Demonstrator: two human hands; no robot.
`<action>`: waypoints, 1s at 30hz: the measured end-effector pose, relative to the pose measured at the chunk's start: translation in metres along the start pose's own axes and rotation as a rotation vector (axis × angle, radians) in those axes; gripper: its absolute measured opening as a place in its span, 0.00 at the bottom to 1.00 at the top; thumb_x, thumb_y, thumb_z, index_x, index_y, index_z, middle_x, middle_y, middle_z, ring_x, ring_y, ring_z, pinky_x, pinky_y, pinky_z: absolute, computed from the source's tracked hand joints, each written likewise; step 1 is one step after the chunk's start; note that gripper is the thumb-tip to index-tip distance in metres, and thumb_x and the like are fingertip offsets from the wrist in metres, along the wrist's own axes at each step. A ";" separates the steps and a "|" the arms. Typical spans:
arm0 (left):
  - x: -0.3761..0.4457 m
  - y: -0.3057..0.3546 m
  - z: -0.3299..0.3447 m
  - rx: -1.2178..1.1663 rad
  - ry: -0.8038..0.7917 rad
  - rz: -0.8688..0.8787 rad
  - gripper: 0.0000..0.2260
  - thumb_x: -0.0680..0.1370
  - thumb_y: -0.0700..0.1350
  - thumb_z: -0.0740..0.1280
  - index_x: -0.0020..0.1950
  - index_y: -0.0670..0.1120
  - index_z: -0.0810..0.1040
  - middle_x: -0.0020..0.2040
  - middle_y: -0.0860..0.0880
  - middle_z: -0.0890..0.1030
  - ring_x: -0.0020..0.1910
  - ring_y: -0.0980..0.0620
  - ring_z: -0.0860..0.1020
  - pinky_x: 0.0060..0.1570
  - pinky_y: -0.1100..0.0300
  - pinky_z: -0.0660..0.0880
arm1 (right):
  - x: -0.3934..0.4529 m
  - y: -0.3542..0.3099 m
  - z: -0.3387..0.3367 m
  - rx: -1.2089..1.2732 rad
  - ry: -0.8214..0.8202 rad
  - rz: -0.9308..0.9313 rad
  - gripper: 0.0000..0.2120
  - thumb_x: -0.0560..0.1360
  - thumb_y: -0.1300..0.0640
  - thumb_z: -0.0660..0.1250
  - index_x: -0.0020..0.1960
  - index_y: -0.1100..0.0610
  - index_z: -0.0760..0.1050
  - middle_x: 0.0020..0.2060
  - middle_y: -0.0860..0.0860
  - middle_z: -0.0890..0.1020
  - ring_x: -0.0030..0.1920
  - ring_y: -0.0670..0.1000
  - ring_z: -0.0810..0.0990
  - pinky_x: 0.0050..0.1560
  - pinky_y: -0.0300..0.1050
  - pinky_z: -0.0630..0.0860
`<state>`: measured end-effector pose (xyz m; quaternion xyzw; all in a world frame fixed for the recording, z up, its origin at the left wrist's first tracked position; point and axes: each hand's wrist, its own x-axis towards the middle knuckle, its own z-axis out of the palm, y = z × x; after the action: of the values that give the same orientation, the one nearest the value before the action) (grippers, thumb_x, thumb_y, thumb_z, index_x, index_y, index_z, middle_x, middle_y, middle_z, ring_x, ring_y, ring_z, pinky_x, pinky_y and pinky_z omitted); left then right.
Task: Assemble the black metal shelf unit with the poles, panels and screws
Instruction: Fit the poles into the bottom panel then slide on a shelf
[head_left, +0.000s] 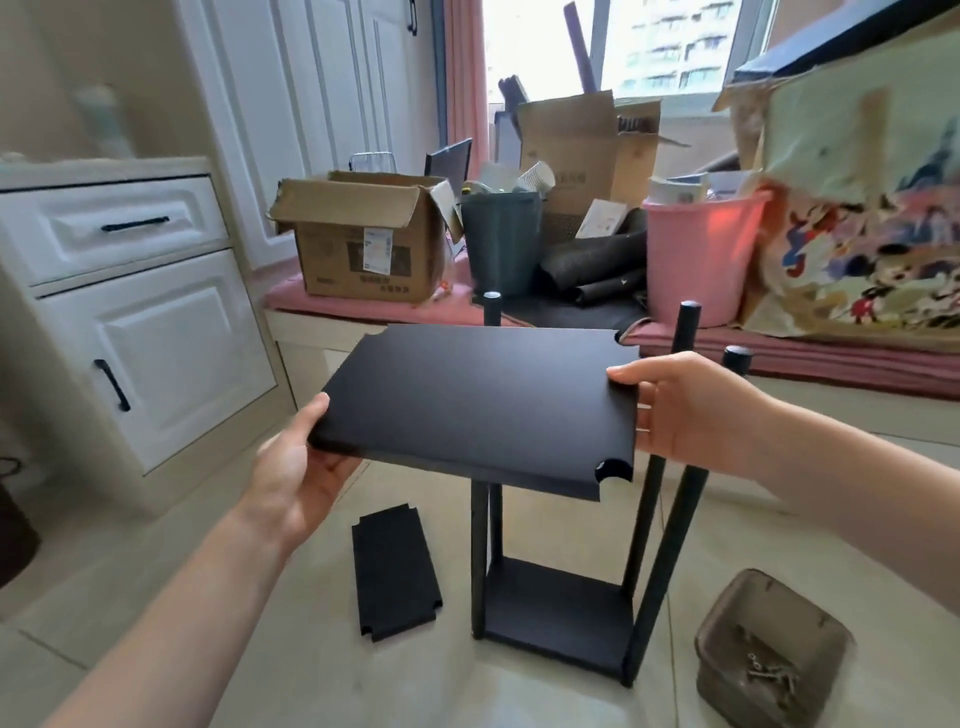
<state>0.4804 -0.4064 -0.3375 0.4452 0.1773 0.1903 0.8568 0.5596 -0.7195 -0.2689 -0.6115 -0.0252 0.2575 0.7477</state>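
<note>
Flat black metal panel w/ notched corners is held level above the four-pole black frame. Left hand and right hand each pinch a short edge, prob. so notches line up w/ poles. Spare black panel lies left of frame, brown tub of screws right.

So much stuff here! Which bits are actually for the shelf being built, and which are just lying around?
For the shelf:
- black panel held by left hand and right hand
- standing frame
- spare panel
- tub of screws

Lying about:
- cardboard box
- grey bin
- pink bucket
</note>
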 end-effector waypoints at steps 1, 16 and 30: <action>-0.002 0.005 0.007 0.007 -0.009 0.015 0.07 0.82 0.43 0.65 0.53 0.42 0.80 0.45 0.49 0.87 0.40 0.54 0.85 0.37 0.62 0.81 | -0.003 -0.006 -0.004 0.015 0.018 -0.017 0.04 0.75 0.62 0.66 0.50 0.58 0.77 0.39 0.53 0.82 0.36 0.52 0.82 0.38 0.43 0.81; 0.046 0.047 0.150 0.443 -0.176 0.134 0.07 0.79 0.46 0.71 0.49 0.44 0.77 0.45 0.47 0.81 0.42 0.50 0.81 0.43 0.58 0.79 | 0.027 -0.101 -0.079 -0.186 0.457 -0.284 0.07 0.78 0.55 0.68 0.47 0.58 0.75 0.40 0.52 0.79 0.36 0.51 0.79 0.24 0.39 0.75; 0.115 -0.006 0.152 0.476 -0.341 -0.156 0.18 0.78 0.49 0.68 0.65 0.41 0.77 0.47 0.44 0.79 0.45 0.46 0.77 0.66 0.40 0.72 | 0.096 -0.085 -0.124 -0.105 0.454 -0.083 0.03 0.81 0.61 0.64 0.52 0.58 0.76 0.43 0.52 0.81 0.39 0.49 0.81 0.33 0.41 0.79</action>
<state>0.6528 -0.4597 -0.2758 0.6440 0.1041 -0.0007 0.7579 0.7165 -0.8014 -0.2477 -0.6904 0.1051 0.0808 0.7112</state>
